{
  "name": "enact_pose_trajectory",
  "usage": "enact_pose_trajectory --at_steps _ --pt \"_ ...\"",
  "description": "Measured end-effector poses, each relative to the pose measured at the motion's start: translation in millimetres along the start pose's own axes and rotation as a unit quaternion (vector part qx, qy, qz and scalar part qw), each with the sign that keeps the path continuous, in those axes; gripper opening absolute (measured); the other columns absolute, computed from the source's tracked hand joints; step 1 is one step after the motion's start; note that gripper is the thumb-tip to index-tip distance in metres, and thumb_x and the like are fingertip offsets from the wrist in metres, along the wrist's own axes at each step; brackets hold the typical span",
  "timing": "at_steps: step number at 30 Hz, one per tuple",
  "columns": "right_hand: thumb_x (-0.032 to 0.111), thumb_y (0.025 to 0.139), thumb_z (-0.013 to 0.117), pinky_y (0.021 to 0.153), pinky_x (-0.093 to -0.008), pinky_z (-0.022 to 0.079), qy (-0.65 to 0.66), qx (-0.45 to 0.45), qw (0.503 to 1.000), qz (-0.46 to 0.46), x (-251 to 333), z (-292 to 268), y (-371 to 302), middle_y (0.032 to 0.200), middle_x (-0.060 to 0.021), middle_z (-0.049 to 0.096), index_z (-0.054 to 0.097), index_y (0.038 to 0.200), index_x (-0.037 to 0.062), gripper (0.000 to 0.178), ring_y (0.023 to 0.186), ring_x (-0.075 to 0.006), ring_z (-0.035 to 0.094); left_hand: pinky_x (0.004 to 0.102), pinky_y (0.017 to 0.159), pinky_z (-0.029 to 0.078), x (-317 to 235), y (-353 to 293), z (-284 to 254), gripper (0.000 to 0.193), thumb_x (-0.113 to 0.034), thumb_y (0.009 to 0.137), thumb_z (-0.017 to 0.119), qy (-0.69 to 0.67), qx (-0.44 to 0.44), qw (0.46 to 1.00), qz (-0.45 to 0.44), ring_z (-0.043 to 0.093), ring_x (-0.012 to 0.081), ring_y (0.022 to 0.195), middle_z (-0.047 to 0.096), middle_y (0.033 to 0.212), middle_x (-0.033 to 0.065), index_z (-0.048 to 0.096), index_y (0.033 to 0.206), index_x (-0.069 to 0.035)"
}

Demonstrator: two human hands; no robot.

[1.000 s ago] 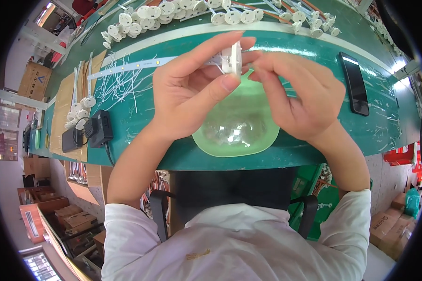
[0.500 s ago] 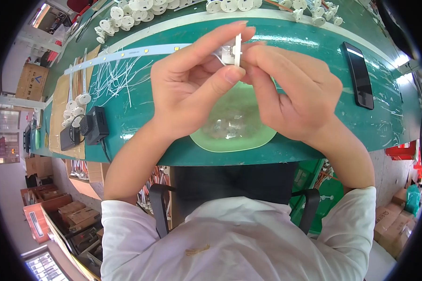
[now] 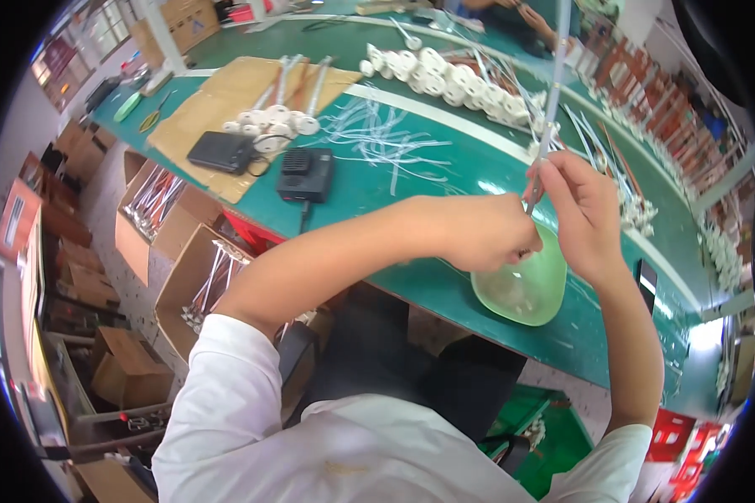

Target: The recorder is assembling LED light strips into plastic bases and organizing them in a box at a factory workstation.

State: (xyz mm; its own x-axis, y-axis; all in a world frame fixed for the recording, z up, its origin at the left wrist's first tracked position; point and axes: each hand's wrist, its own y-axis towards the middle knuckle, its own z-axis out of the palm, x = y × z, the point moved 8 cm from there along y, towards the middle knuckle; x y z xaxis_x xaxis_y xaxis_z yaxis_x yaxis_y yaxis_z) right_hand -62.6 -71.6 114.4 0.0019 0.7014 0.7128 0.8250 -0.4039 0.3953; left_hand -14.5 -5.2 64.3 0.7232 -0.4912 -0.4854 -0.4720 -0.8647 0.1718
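My left hand (image 3: 496, 233) is a closed fist, turned knuckles up, at the lower end of a narrow pale LED strip (image 3: 553, 96). The strip's end runs into these fingers, and the white round end piece seen earlier is hidden. Just to the right, my right hand (image 3: 587, 214) pinches the same strip between thumb and fingers. From there the strip stretches away over the table. Beneath both hands sits a translucent green bowl (image 3: 549, 289), partly covered by them; its contents are too blurred to name.
Thin white wires (image 3: 386, 138) lie loose on the green table (image 3: 444, 293). Left are a black boxy device (image 3: 304, 174), a black case (image 3: 218, 151) and strips with white round ends on cardboard (image 3: 176, 138). White round pieces (image 3: 432, 71) line the back. A phone (image 3: 646, 283) lies right; another person's hands (image 3: 532, 17) are beyond.
The view has swung left. The strip, which ran off to the left, now points away from me. My left hand has turned over, and the white end piece has gone out of sight.
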Motion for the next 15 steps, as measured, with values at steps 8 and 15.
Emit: enact_pose_trajectory --at_steps 8,15 --pt "0.017 0.1 0.048 0.065 -0.0308 0.056 0.234 -0.054 0.965 0.102 31.6 103.8 126.8 0.081 -0.0061 0.06 0.057 0.101 0.0015 0.017 0.068 -0.0146 0.059 0.0357 0.081 0.055 38.7 -136.4 -107.2 0.032 -0.016 0.085 0.068 -0.106 -0.222 0.966 -0.084 0.072 0.0288 0.08 0.072 0.088 0.017 0.068 0.116 -0.008" --pt "0.012 0.089 0.049 0.066 -0.0412 0.057 0.163 0.085 0.95 0.251 -44.9 251.6 271.9 0.097 -0.0228 0.066 0.06 0.104 -0.007 0.027 0.079 -0.0327 0.067 0.0439 0.078 0.054 216.3 -326.6 -218.4 0.039 -0.035 0.092 0.056 0.244 -0.416 0.733 -0.48 0.068 0.04 0.085 0.068 0.086 0.0257 0.071 0.096 0.002"
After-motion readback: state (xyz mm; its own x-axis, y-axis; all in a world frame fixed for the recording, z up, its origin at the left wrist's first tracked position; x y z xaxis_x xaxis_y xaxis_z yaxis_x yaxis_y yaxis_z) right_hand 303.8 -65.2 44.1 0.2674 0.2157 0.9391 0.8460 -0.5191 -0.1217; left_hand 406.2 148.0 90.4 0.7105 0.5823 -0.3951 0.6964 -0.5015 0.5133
